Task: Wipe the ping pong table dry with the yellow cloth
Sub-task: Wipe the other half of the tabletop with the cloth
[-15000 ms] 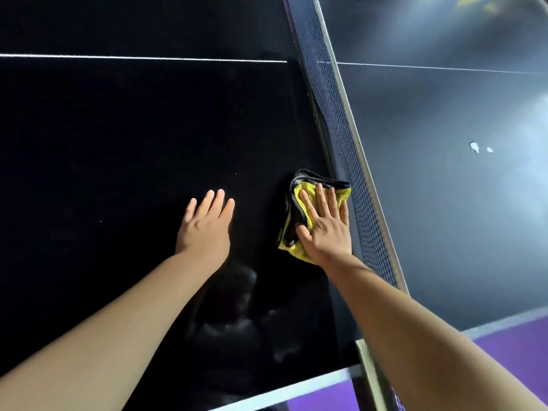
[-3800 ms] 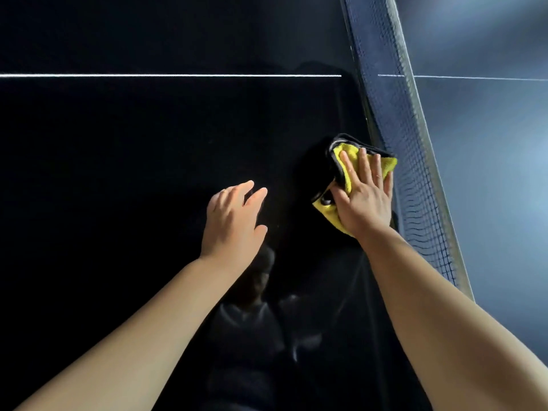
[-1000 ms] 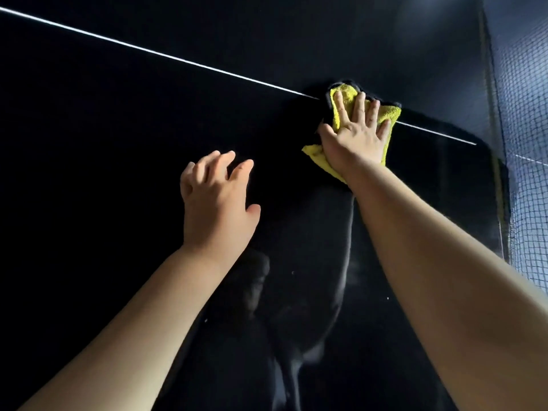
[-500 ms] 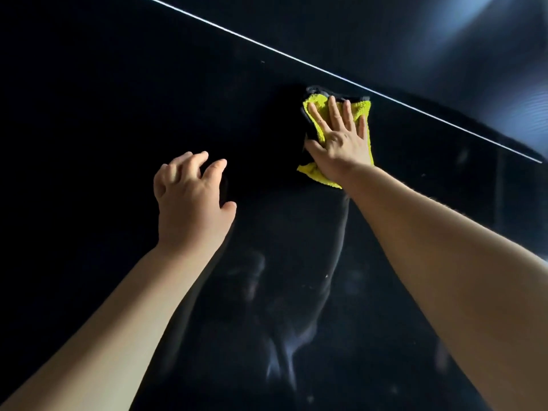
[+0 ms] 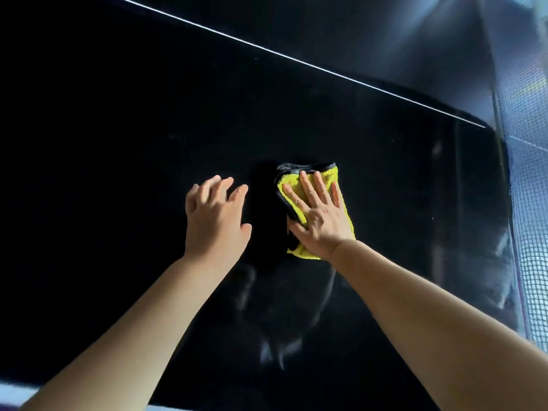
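Head view of a wiping stroke on the dark counter (image 5: 118,129). The right hand (image 5: 318,221) lies flat on the folded yellow cloth (image 5: 335,179), fingers straight and slightly spread. It presses the pad down rather than gripping it. The cloth sits directly beneath this palm and shows beyond the fingertips and on the little-finger side, with its dark hem on the thumb side and along the far edge. Its long axis runs from wrist to fingertips, in line with the forearm.

The left hand (image 5: 215,215) is just beside the cloth on the thumb side. Its fingers are loosely bent and hold nothing; whether it touches the surface cannot be told.

The white line (image 5: 296,59) crosses well beyond the fingertips. The net (image 5: 530,232) stands far out on the little-finger side, with pale smears on the surface before it.

Judged from this layout, the right hand alone drives the cloth, and the smeared band towards the net probably remains to be dried. A sideways stroke would sweep the cloth's long edge across it.
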